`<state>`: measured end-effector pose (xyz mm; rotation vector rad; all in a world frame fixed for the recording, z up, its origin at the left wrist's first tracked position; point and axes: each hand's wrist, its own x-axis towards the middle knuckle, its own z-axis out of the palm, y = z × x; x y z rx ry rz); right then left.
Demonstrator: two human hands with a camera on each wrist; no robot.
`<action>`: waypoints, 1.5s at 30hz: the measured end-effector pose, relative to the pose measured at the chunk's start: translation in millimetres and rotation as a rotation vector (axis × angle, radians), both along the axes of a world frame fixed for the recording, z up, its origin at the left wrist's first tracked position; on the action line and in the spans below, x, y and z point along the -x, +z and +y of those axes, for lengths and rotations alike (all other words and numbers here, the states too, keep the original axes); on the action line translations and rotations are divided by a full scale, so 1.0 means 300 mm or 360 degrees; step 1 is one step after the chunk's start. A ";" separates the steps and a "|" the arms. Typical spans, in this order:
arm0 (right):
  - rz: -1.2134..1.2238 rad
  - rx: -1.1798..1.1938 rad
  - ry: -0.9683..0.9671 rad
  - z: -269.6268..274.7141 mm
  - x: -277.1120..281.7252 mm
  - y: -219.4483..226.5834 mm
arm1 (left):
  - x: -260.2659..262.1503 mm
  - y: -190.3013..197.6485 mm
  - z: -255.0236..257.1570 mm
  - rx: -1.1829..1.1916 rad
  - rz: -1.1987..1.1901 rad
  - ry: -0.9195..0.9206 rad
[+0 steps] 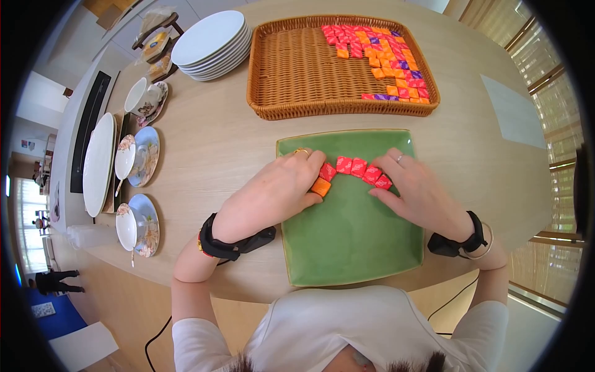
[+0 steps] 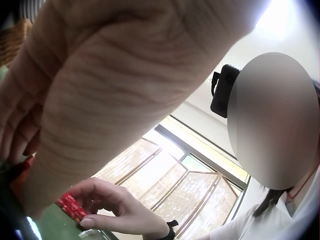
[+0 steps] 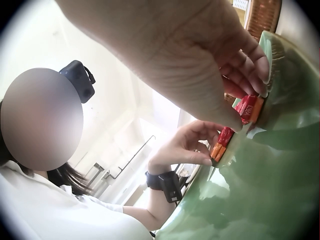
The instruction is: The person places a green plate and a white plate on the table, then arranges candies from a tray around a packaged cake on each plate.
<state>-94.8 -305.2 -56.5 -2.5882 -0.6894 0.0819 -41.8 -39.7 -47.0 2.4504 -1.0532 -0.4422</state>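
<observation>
On the green square plate (image 1: pixel 353 235), several red wrapped pieces (image 1: pixel 358 167) lie in a curved row near the far side, with one orange piece (image 1: pixel 320 187) at its left end. My left hand (image 1: pixel 279 186) curls its fingers and thumb round the left end, touching the orange piece and the red one beside it. At the right end, my right hand (image 1: pixel 418 189) has thumb and fingers around the last red pieces. In the right wrist view, its fingertips (image 3: pixel 250 107) are on a red piece (image 3: pixel 246 106), with an orange side beside it.
Beyond the plate, a wicker basket (image 1: pixel 297 111) holds red, orange and purple pieces at its right. Stacked white plates (image 1: pixel 211 40) stand at the back left. Cups on saucers (image 1: pixel 147 155) and a white oval plate (image 1: pixel 99 164) line the left. A paper sheet (image 1: pixel 511 111) lies right.
</observation>
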 end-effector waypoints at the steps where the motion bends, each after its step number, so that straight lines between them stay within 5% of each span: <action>1: 0.0004 -0.0011 -0.0002 0.000 0.001 -0.002 | 0.000 0.003 -0.001 -0.0007 0.0018 0.0005; 8: -0.0025 -0.0084 -0.0093 -0.020 -0.017 0.027 | 0.000 0.003 -0.006 -0.0025 0.0071 0.0026; 14: -0.0328 -0.0240 -0.0422 -0.087 -0.246 0.143 | -0.002 -0.004 -0.003 -0.0002 0.0042 0.0072; 20: -0.0611 0.0302 -0.0222 -0.170 -0.563 0.052 | 0.003 0.014 -0.013 -0.0021 0.0131 0.0076; 24: -0.0302 0.0308 -0.0025 -0.189 -0.708 -0.005 | 0.003 0.007 -0.007 0.0014 0.0082 0.0051; 28: 0.0049 0.0156 0.0086 -0.182 -0.728 -0.008 | 0.004 0.003 -0.007 0.0060 -0.0012 0.0034; 32: 0.0022 0.0208 0.0161 -0.220 -0.752 -0.035 | 0.008 0.010 -0.004 0.0103 -0.0048 0.0040; 34: -0.0339 0.0084 0.0181 -0.242 -0.754 -0.051 | 0.008 0.014 -0.003 0.0094 -0.0055 0.0044; 45: -0.0141 0.0079 0.0090 -0.223 -0.820 -0.063 | 0.004 0.031 0.000 -0.0004 -0.0021 0.0066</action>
